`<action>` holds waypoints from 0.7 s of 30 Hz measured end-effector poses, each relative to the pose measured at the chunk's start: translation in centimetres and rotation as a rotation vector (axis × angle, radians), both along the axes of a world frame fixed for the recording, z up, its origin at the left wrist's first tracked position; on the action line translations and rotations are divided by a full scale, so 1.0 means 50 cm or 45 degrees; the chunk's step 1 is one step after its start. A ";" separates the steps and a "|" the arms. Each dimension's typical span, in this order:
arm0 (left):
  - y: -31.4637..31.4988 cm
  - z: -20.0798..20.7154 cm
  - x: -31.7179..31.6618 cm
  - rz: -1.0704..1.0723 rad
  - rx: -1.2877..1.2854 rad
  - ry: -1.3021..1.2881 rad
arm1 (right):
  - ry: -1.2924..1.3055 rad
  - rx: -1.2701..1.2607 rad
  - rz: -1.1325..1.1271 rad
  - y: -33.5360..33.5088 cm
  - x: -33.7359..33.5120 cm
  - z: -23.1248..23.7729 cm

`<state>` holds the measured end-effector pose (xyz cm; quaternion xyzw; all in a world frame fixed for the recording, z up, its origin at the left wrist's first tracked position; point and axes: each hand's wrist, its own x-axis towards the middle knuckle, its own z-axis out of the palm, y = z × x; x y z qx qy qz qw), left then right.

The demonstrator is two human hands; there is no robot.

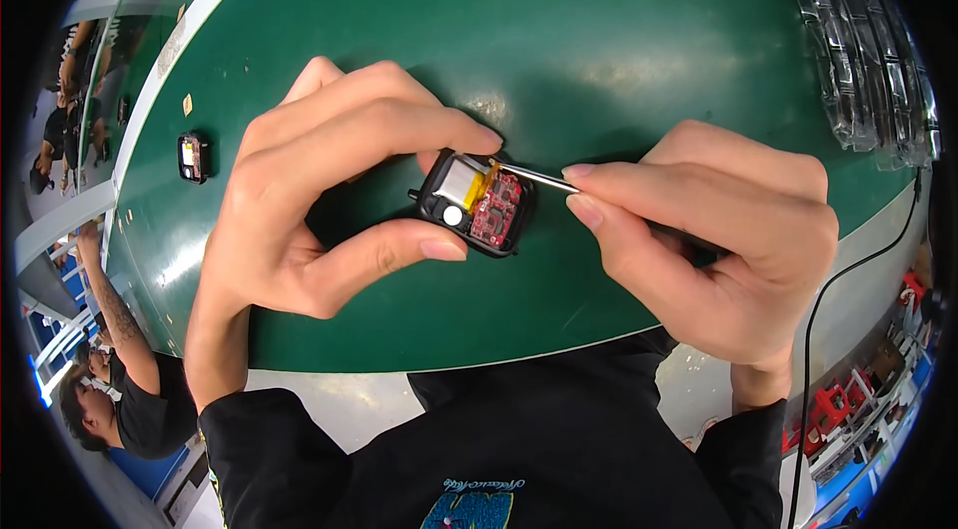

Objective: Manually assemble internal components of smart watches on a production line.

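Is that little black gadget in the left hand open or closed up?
Open: the black gadget in the left hand shows its bare red circuit board and silver block.

A green table (pixel 559 40) bears another device (pixel 193 158) and clear plastic (pixel 848 50).

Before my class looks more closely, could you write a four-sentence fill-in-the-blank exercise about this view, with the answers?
1. A slim silver metal tool is pinched in the person's ____ hand.
2. The other hand grips an open, rounded black casing whose rectangular circuit board is coloured ____.
3. Beside the board, a small round disc is coloured ____.
4. A second small black casing lies on the smooth green tabletop, toward the picture's ____ edge.

Missing words: right; red; white; left.
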<state>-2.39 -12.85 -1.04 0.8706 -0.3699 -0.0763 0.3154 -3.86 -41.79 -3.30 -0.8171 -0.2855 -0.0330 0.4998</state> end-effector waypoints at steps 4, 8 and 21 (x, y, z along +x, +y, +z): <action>-0.005 0.001 -0.003 0.011 -0.008 0.023 | -0.015 -0.004 0.032 -0.002 0.000 -0.001; -0.002 0.001 -0.001 -0.094 -0.011 -0.064 | 0.015 0.007 0.013 0.001 -0.007 0.002; -0.004 0.009 -0.002 0.041 -0.018 -0.019 | 0.011 0.085 -0.056 -0.008 0.000 0.012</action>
